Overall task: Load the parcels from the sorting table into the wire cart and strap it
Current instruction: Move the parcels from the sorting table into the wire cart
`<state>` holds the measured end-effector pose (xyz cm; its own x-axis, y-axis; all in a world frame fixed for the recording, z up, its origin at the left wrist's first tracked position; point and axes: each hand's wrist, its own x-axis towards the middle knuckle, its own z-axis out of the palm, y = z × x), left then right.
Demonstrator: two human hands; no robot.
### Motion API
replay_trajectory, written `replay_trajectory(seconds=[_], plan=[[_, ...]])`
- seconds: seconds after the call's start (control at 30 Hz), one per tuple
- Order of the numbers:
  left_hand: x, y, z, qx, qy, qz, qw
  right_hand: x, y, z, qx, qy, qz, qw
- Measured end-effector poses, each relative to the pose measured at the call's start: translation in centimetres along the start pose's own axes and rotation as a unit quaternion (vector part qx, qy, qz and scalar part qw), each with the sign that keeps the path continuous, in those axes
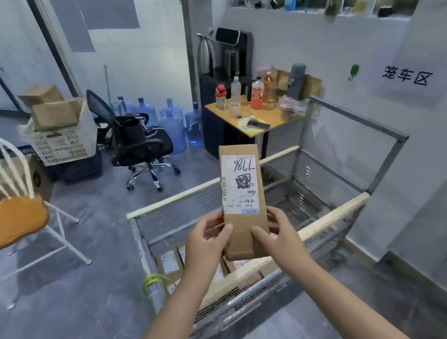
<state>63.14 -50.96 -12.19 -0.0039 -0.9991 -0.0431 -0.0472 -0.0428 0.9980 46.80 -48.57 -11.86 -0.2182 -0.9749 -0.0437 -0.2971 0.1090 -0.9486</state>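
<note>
At centre frame your left hand (206,239) and right hand (275,233) grip the lower end of a tall labelled parcel (242,195), upright above the wire cart (256,274) already holding parcels.

On the parcel (243,242), the shipping label (239,184) showed 530 D5 094 upside down; far right, the wall sign (407,79) read 笼车区.

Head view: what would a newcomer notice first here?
Dead centre, a tall brown parcel with a white shipping label, held at its lower end by the left hand and right hand. Below it stands the wire cart, with labelled parcels already lying in its near-left corner. At far left, an orange-seated white chair stands out.
</note>
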Motion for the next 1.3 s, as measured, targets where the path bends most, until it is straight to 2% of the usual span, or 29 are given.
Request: replay_trajectory(seconds=[0.3, 0.63, 0.9, 1.13, 1.3], plan=[[6.1, -1.0, -6.1, -0.008, 0.038, -0.007, 0.999, 5.9, -2.3, 7.6, 0.006, -0.040, 0.002, 0.999], [10.8, -0.7, -6.4, 0.027, 0.084, -0.001, 0.996, 12.7, -2.9, 9.1, 0.006, -0.102, -0.035, 0.994], [17.6, -0.1, 2.8, 0.018, 0.132, -0.009, 0.991, 22.3, -1.2, 1.6, -0.005, -0.148, -0.057, 0.987], [23.1, 0.0, 12.6, 0.011, 0.131, -0.023, 0.991, 30.3, 2.2, -6.0, -0.019, -0.154, -0.059, 0.986], [25.7, -1.2, 17.3, 0.018, 0.108, -0.039, 0.993, 33.0, 4.8, -9.9, -0.014, -0.148, -0.028, 0.989]])
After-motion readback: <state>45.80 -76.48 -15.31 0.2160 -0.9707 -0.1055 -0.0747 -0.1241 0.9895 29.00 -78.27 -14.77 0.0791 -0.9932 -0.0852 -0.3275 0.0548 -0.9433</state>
